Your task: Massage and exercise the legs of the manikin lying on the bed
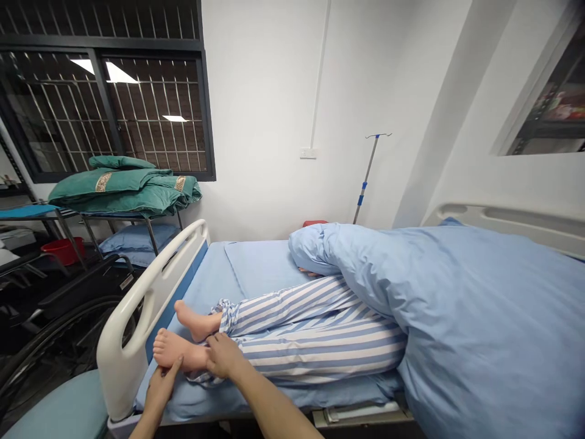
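A figure in blue-and-white striped trousers [320, 353] lies on the bed, its bare feet smooth like a care manikin's. My left hand [161, 385] grips the nearer foot [171, 350] from the near side, thumb along its side and fingers partly hidden beneath. Around the ankle [196, 358] of that same leg, just at the trouser cuff, my right hand [223, 355] is closed, its fingertips over the top. The farther foot [194, 320] rests beside it, toes up, untouched. A blue quilt [439, 292] is folded back over the upper body, which is hidden.
The white footboard [132, 305] rises just left of the feet. Beyond it are a wheelchair [59, 323], a red basin [64, 250] and green bedding [123, 186] on a stand. An IV pole [367, 177] stands behind the bed; a headboard [516, 222] is at right.
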Action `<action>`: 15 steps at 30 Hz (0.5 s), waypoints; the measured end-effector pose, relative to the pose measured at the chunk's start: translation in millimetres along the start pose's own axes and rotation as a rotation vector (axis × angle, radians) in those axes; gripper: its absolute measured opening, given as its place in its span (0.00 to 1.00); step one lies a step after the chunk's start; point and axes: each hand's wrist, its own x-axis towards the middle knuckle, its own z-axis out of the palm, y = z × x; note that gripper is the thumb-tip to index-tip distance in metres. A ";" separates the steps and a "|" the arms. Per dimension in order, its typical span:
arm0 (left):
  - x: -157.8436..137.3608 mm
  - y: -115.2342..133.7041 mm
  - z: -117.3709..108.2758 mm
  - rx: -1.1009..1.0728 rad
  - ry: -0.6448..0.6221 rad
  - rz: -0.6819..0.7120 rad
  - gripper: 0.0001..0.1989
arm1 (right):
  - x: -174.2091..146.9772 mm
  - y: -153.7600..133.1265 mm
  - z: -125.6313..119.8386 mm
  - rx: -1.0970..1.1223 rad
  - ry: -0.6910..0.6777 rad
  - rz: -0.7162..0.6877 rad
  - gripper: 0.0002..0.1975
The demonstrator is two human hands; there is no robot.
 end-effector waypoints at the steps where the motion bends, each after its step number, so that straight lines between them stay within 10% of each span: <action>1: -3.6 -1.5 5.3 -0.078 -0.026 -0.052 0.22 | -10.5 8.8 -6.6 0.018 0.048 0.025 0.17; 9: -20.6 1.0 35.7 -0.254 -0.104 -0.115 0.13 | -83.2 101.1 -54.0 0.132 0.233 0.276 0.14; 15: -32.6 -16.0 64.9 -0.290 -0.138 -0.064 0.17 | -112.3 138.0 -44.2 0.124 0.340 0.410 0.09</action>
